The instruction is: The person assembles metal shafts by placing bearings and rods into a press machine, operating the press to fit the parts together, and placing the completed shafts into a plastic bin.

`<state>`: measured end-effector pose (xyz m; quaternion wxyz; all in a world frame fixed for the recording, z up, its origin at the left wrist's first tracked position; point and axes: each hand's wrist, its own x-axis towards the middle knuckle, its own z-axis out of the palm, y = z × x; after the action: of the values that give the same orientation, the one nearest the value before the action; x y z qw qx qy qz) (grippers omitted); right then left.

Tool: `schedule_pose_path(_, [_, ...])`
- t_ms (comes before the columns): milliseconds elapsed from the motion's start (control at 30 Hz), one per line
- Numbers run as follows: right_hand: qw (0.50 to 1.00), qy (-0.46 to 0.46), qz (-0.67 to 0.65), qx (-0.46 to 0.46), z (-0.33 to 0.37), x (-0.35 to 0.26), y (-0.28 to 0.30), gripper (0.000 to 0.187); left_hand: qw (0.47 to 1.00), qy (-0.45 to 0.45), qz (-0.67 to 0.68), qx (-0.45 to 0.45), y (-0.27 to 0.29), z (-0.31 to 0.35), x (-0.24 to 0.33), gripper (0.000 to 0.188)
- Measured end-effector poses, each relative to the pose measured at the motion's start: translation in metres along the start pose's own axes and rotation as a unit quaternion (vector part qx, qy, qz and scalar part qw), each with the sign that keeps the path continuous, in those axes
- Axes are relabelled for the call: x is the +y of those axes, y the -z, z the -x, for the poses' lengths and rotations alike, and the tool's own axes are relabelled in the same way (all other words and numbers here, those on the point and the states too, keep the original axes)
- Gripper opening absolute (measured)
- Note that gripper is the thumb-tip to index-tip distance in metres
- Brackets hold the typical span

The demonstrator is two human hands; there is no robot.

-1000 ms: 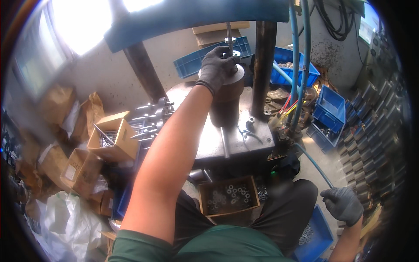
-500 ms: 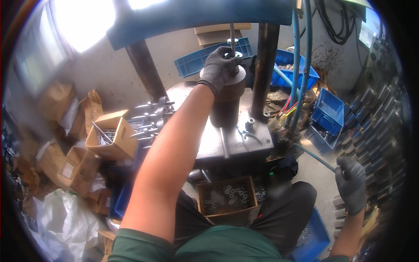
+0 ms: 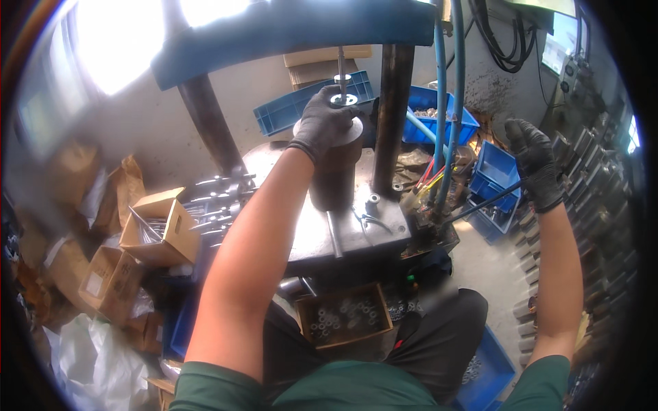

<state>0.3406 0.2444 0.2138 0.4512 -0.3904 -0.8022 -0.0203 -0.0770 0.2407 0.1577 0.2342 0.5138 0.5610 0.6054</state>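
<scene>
My left hand (image 3: 322, 125), in a dark grey glove, reaches to the top of a thick metal cylinder (image 3: 334, 179) on the press table. Its fingers close round a metal part with a bright round flange (image 3: 344, 100); the part's lower portion is hidden by the hand. Just above stands a thin vertical metal rod (image 3: 341, 61) with a small collar. On the right, my gloved right hand (image 3: 534, 161) is raised, its fingers extended upward and not wrapped round anything. A dark lever (image 3: 483, 202) slopes up to the heel of that palm and seems to touch it.
Dark posts (image 3: 393, 116) and a blue crossbeam (image 3: 295, 34) frame the cylinder. Shafted metal parts (image 3: 223, 198) lie left of it, beside a carton of rods (image 3: 175, 229). A box of rings (image 3: 343, 339) sits below; stacked metal bars (image 3: 589, 198) line the right side.
My right hand has moved up, and its fingers have come off the lever, which now slopes upward instead of downward. My left hand stays at the part; the whole view has shifted slightly.
</scene>
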Motion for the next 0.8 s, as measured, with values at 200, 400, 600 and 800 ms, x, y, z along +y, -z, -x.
schedule_pose_path(200, [0.998, 0.015, 0.052, -0.029, 0.008, -0.007, 0.000, 0.030, 0.970, -0.129, -0.191, 0.082, 0.003, 0.010, -0.010, 0.055])
schedule_pose_path(400, [0.996, 0.042, 0.079, -0.020, 0.054, -0.007, 0.020, 0.023, 0.954, -0.199, 0.224, -0.003, -0.027, 0.115, -0.002, 0.039])
schedule_pose_path(600, [0.982, 0.140, 0.110, -0.057, 0.133, -0.037, 0.049, 0.029, 0.955, -0.087, 0.272, -0.085, -0.047, 0.242, -0.040, 0.037])
schedule_pose_path(800, [0.982, 0.191, -0.006, -0.004, 0.189, -0.092, 0.028, 0.043, 0.979, -0.017, 0.159, -0.128, -0.048, 0.297, -0.074, 0.037])
